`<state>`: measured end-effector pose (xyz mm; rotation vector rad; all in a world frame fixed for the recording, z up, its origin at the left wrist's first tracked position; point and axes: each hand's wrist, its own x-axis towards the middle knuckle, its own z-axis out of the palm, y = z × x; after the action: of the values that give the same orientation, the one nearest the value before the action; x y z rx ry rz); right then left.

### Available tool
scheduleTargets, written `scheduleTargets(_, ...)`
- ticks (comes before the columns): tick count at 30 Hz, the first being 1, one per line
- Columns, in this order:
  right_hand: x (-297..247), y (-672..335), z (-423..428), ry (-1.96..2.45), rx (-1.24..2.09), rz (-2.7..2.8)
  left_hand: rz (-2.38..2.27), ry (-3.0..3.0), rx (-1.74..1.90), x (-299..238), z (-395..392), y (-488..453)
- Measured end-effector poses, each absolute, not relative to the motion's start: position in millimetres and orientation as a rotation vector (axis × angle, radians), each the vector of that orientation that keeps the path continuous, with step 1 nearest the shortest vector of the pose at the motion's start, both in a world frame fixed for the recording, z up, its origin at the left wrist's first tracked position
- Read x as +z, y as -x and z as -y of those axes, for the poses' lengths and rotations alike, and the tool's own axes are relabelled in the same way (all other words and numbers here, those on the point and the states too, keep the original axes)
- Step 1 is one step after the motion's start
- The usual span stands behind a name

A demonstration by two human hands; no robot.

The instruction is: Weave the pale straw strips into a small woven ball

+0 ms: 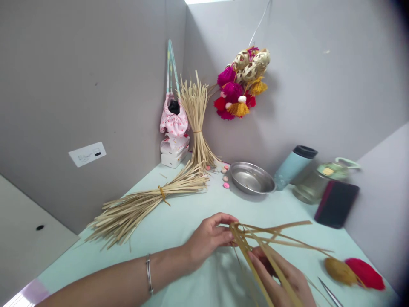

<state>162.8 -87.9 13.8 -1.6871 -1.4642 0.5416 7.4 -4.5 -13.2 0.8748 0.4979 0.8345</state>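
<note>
Hands (204, 243) around strips (242, 243), bowl (252, 181) beyond

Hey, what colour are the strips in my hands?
The strips are yellowish tan, seen best in the head view.

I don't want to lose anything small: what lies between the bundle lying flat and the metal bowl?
In the head view, a few small pinkish pieces lie between the flat-lying bundle and the metal bowl, closer to the bowl.
</note>
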Motion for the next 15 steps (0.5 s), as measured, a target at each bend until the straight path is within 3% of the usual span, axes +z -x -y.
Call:
scheduleTargets(8,1,-176,85,1.713,0.576,1.582,-0.529,-0.899,0.854,-13,6,-9)
scheduleTargets(15,-7,-165,87,1.797,0.351,1.637,-0.576,-0.877,0.817,-17,3,-8)
